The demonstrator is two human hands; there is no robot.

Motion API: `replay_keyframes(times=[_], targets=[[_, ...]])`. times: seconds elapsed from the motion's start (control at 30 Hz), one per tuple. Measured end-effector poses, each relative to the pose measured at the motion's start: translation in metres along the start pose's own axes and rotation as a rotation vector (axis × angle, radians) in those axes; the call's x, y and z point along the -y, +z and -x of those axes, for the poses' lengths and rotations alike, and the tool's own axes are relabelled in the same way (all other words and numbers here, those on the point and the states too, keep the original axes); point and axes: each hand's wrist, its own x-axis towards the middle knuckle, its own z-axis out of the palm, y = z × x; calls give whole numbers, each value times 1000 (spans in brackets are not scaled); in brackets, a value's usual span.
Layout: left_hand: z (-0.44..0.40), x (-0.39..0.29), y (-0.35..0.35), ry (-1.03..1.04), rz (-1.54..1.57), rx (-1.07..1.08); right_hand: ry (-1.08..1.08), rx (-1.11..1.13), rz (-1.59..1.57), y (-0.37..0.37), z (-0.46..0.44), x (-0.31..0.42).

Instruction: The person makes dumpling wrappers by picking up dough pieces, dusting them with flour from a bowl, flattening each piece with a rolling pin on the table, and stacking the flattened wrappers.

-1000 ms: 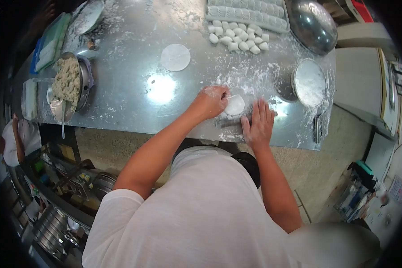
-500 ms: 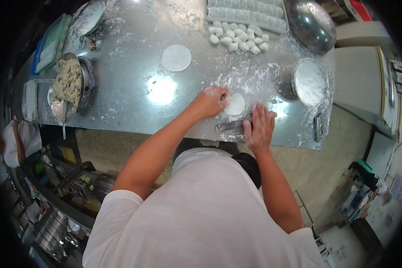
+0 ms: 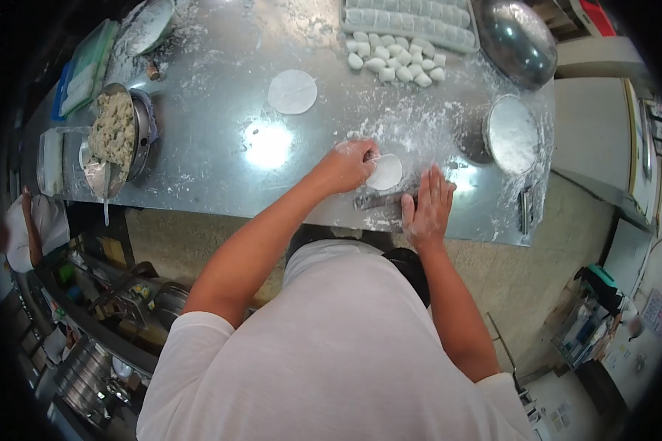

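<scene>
My left hand [image 3: 351, 166] pinches the left edge of a small round dough wrapper [image 3: 387, 172], which lies on the floured metal table [image 3: 213, 140]. Flat, with fingers stretched out, my right hand [image 3: 429, 212] rests on a thin rolling pin [image 3: 379, 200] near the table's front edge. The pin's left end shows beside the wrapper; my palm hides much of the rest. Farther left and back lies a larger rolled dough wrapper [image 3: 293, 92]. Several small white dough pieces [image 3: 396, 57] sit in a cluster behind my hands.
A container of flour [image 3: 513, 134] stands at the right, with a shiny metal bowl [image 3: 516, 44] behind it. A tray [image 3: 410, 31] holds rows of white pieces. At the left is a bowl of filling [image 3: 114, 128]. Another person [image 3: 40, 228] is at far left.
My right hand has shifted slightly right and turned a little, with the rolling pin under it. The small wrapper has turned or shifted slightly in my left hand's pinch.
</scene>
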Motion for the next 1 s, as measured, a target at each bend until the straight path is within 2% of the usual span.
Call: replay_keyframes(times=[0.07,0.1,0.13,0.17,0.27,0.33,0.4,0.43,0.47,0.5,0.6,0.63,0.67,0.73,0.77,0.8,0.87,0.9,0.93,1.0], targets=[[1,-1,1,-19,-3,56,61,119,119,1,-46,12],[-3,-5,0,22,-68,-17,77,162,180,2,-79,19],[-4,-5,1,61,-135,-88,94,108,168,6,-112,22],[-11,5,5,238,-271,-249,109,45,160,9,-132,22],[-33,3,1,259,-305,-237,105,-14,183,19,-142,17],[-32,-1,-5,279,-356,-235,66,5,112,6,-101,19],[-19,-2,-5,270,-396,-210,29,31,36,-3,-35,10],[-10,-3,-7,130,-209,-139,6,21,-12,-5,-15,5],[-4,-1,-7,-13,-23,-58,8,29,-18,-3,-16,7],[1,9,-4,-21,54,-8,11,24,-12,-4,-14,9],[4,0,-6,-28,12,0,57,105,125,-2,-74,17],[1,-6,-7,50,-103,-78,57,106,177,4,-102,19],[-4,-1,-3,38,-108,-64,77,55,169,11,-128,20],[-21,-1,-4,362,-308,-322,93,-30,167,14,-144,19],[-25,-6,-8,261,-258,-220,85,-39,160,15,-142,18],[-28,-10,-12,277,-262,-245,69,-51,155,17,-141,16],[-27,-5,-11,262,-426,-125,52,34,103,5,-94,18],[-21,2,-9,303,-374,-172,45,103,94,1,-64,16],[-13,2,-10,298,-369,-184,14,80,30,-3,-29,8],[2,4,-10,20,-82,-75,-8,73,-43,-1,-12,3]])
